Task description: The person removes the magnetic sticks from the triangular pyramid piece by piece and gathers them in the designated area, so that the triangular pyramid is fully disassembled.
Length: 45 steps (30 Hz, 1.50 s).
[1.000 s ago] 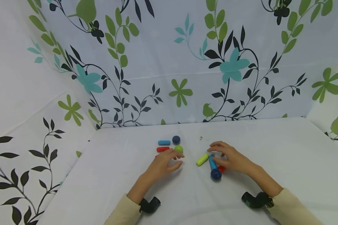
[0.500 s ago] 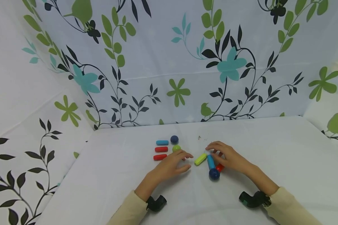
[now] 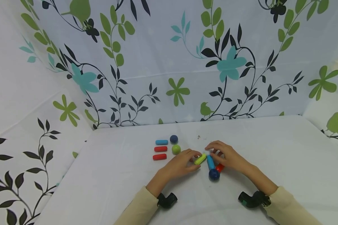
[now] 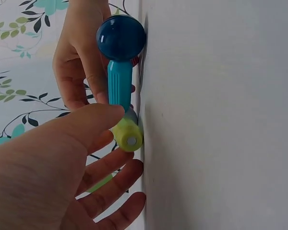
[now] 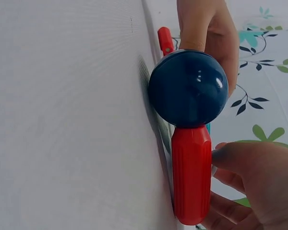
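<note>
Left hand (image 3: 181, 165) part-spread about yellow rod (image 3: 200, 159), beyond-left of navy ball (image 3: 214, 175); right hand (image 3: 227, 157) half-curved, beyond-right (hold: cannot tell, either). Left-thumb bump could knock blue rod (image 3: 210, 162) off ball.

Softly lit, my left hand (image 3: 183, 164) shades the table (image 3: 107, 178) faintly toward its near edge; the navy ball (image 5: 188, 89) glints.

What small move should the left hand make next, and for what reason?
Perhaps the left hand should close gently on the yellow-green stick: its thumb and fingers lie around it, but no firm grip shows.
</note>
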Available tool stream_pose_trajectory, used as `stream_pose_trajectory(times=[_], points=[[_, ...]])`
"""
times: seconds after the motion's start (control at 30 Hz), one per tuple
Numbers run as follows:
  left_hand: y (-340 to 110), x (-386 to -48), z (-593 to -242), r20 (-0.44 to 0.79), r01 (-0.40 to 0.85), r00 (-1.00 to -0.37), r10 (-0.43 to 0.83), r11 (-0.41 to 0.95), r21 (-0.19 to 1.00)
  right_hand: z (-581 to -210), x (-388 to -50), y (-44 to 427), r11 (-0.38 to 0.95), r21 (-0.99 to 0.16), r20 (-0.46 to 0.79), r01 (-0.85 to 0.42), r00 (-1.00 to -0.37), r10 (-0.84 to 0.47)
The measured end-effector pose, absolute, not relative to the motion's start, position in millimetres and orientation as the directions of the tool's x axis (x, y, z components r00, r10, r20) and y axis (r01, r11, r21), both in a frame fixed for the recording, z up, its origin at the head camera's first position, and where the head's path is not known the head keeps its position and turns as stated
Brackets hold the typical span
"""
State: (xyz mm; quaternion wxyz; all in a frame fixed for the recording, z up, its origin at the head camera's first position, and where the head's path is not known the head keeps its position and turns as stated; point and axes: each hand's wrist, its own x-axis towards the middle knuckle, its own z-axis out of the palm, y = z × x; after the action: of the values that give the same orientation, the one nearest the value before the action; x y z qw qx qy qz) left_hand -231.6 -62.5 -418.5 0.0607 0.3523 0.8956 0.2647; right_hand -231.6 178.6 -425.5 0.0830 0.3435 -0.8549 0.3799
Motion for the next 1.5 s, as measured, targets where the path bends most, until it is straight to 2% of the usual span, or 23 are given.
stream_pose_trajectory(times=[0.13,0.37,0.63,0.87,1.07,1.27,1.5], points=[[-57,-235,-420,0.086,0.594,-0.744,0.663,0.596,0.541,-427,-233,179,0.46,-0.584,0.432,-0.668,-0.736,-0.521],[-49,-240,-423,0.06,0.531,-0.783,0.62,0.614,0.584,-431,-235,178,0.441,-0.54,0.488,-0.717,-0.693,-0.53],[-49,-240,-423,0.101,0.549,-0.775,0.624,0.586,0.596,-429,-235,177,0.472,-0.547,0.456,-0.691,-0.719,-0.525],[-51,-241,-424,0.122,0.582,-0.759,0.64,0.581,0.569,-430,-235,176,0.467,-0.52,0.487,-0.715,-0.697,-0.526],[-52,-241,-423,0.099,0.578,-0.759,0.643,0.596,0.558,-430,-235,176,0.469,-0.516,0.494,-0.717,-0.696,-0.521],[-53,-242,-421,0.078,0.621,-0.719,0.69,0.588,0.519,-431,-236,178,0.477,-0.547,0.459,-0.688,-0.723,-0.516],[-52,-240,-419,0.056,0.61,-0.712,0.7,0.577,0.543,-433,-237,180,0.466,-0.566,0.448,-0.68,-0.728,-0.519]])
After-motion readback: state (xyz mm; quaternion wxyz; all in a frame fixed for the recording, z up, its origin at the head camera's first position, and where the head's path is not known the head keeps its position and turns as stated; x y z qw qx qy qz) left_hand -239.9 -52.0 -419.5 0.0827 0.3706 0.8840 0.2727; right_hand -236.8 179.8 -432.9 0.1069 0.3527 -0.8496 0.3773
